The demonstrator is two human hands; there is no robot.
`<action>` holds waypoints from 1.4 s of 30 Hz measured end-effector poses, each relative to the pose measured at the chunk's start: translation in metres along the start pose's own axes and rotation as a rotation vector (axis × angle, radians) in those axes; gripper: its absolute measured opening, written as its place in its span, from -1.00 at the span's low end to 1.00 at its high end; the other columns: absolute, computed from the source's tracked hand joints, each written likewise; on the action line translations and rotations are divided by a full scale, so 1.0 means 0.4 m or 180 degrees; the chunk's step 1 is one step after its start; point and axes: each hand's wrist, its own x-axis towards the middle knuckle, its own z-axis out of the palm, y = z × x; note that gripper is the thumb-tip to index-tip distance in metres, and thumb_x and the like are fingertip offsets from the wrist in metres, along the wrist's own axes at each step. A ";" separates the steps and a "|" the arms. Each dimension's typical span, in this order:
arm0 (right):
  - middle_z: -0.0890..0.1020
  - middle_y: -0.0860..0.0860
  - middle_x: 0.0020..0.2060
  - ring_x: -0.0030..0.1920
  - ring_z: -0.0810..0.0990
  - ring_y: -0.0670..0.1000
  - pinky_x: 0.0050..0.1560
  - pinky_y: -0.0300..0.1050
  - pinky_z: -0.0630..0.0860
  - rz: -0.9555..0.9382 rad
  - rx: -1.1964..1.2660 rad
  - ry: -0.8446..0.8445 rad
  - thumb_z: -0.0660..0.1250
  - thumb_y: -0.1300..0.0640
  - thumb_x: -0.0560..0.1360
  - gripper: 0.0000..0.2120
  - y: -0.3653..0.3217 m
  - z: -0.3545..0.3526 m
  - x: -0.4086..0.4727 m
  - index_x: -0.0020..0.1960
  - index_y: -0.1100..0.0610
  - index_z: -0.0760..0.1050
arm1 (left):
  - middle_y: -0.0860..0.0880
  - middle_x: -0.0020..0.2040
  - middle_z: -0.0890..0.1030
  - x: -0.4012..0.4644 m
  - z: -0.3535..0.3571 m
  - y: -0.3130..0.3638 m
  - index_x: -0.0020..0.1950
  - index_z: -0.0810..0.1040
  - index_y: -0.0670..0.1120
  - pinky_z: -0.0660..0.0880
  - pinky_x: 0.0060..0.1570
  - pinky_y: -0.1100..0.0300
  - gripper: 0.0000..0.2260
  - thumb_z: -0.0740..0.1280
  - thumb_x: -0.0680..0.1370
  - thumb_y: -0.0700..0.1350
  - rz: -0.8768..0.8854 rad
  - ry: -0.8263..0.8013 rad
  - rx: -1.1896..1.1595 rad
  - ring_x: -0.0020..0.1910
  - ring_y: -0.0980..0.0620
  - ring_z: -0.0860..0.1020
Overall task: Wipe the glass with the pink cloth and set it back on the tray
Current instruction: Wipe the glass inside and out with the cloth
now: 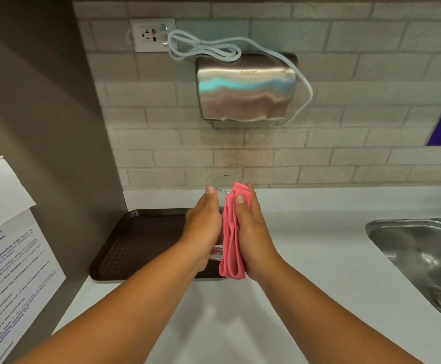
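1. Paper notices (6, 248), far left: printed sheets fixed to the side wall; text too blurred to read.

2. Tray (135, 243), dark brown, textured base, on the white counter (319, 258) against the corner. Its visible surface is bare; its right end is hidden behind the hands.

3. Left hand (203, 227): closed around the left side of the glass, thumb up near the rim, bearing its weight above the tray's right end.

4. Glass (220, 185): clear tumbler, tilted with its mouth away from the person, held between the two hands. Only the rim and a little of the base show.

5. Pink cloth (231, 240): folded in long pleats, pressed against the right side of the glass.

6. Right hand (250, 232): clamps the cloth flat to the glass, thumb on top of the folds.

7. Hand dryer (245, 93), steel, on the tiled wall above, its cable running to a socket (153, 35).

8. Sink (424, 261), stainless, far right.

Handling note: wiping appears under way. Best done by keeping the left grip firm and low while turning the glass against the cloth, so every side is covered; a wet glass may slip, so work over the tray.
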 end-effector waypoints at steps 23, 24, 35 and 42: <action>0.67 0.15 0.33 0.33 0.65 0.24 0.37 0.31 0.55 0.0633 0.0740 0.0237 0.23 -0.38 0.60 -0.33 -0.070 -0.029 0.060 0.52 0.05 0.45 | -0.02 0.10 0.78 -0.045 0.015 -0.009 0.23 0.59 0.33 0.73 -0.09 0.01 -0.69 0.11 0.69 0.33 0.0018 -0.0415 -0.0894 -0.02 -0.03 0.81; 0.64 0.12 0.38 0.38 0.62 0.23 0.44 0.35 0.48 0.0575 0.0648 0.0177 0.24 -0.44 0.55 -0.27 -0.055 -0.024 0.047 0.56 -0.03 0.42 | -0.05 0.07 0.78 -0.041 0.009 0.000 0.19 0.60 0.32 0.71 -0.11 0.01 -0.69 0.11 0.68 0.36 -0.0015 -0.0374 -0.0898 -0.07 -0.04 0.81; 0.09 -0.08 0.73 0.67 0.23 0.02 0.63 0.08 0.26 -0.0690 -0.1372 0.0235 0.13 -0.29 0.68 -0.27 -0.088 0.029 0.005 0.67 -0.35 -0.25 | 0.06 0.35 0.73 -0.016 -0.021 -0.024 0.53 0.53 0.23 0.62 0.31 0.00 -0.45 0.06 0.65 0.41 0.0186 -0.0815 -0.0304 0.29 0.07 0.71; 0.63 0.07 0.37 0.33 0.65 0.16 0.43 0.28 0.52 -0.0078 0.0187 0.0329 0.05 -0.30 0.70 -0.47 -0.119 0.007 0.052 0.60 -0.13 0.33 | -0.14 0.09 0.80 -0.017 -0.031 -0.011 0.44 0.59 0.25 0.74 0.01 -0.07 -0.51 0.07 0.66 0.38 0.0020 -0.0922 -0.0984 0.05 -0.13 0.79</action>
